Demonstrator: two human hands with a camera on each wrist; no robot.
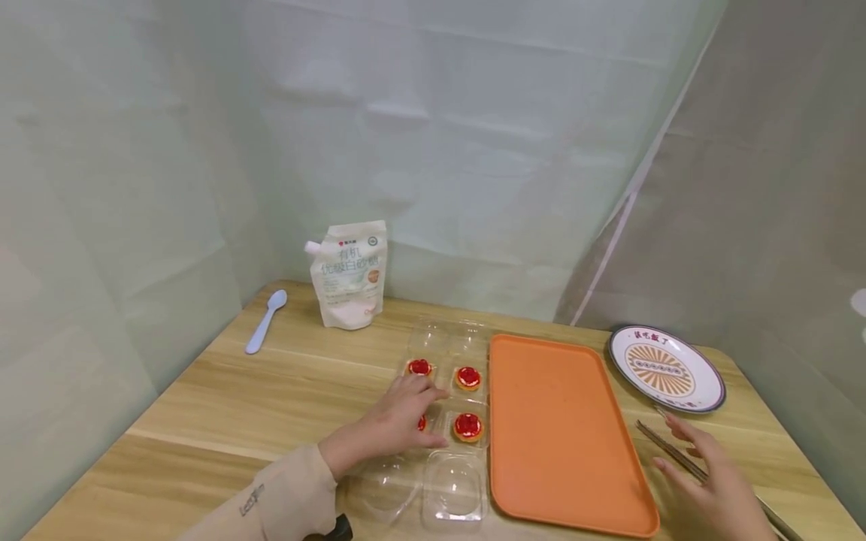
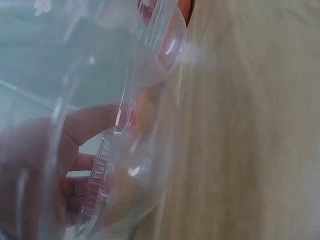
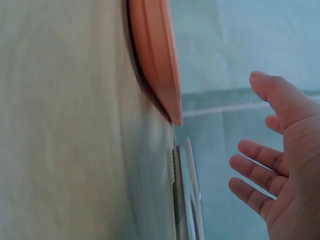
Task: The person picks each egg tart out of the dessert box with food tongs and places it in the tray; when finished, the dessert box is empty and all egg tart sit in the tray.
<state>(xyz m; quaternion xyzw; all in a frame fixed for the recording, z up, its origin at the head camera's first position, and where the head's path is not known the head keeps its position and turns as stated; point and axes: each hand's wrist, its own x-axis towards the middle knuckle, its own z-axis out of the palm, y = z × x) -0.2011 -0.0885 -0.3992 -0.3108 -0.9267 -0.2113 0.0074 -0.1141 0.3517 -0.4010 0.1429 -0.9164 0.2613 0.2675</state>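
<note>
My left hand (image 1: 395,421) reaches over a clear plastic clamshell box (image 1: 456,488) with its thumb and fingers spread apart. Several small tarts with red topping sit in the box's cups, among them a tart (image 1: 468,427) right of the thumb and another tart (image 1: 468,378) beyond the fingertips. One more is partly hidden under this hand. Through the clear plastic, the left wrist view shows the hand (image 2: 55,160) beside the box; whether it touches a tart is unclear. My right hand (image 1: 710,481) hovers with parted fingers over metal tongs (image 1: 670,449), apparently holding nothing.
An orange tray (image 1: 561,436) lies right of the box, with a patterned white plate (image 1: 666,368) behind the tongs. A white spouted pouch (image 1: 352,278) stands at the back left, near a pale blue spoon (image 1: 267,321). Cloth curtains (image 1: 433,150) hang around the table.
</note>
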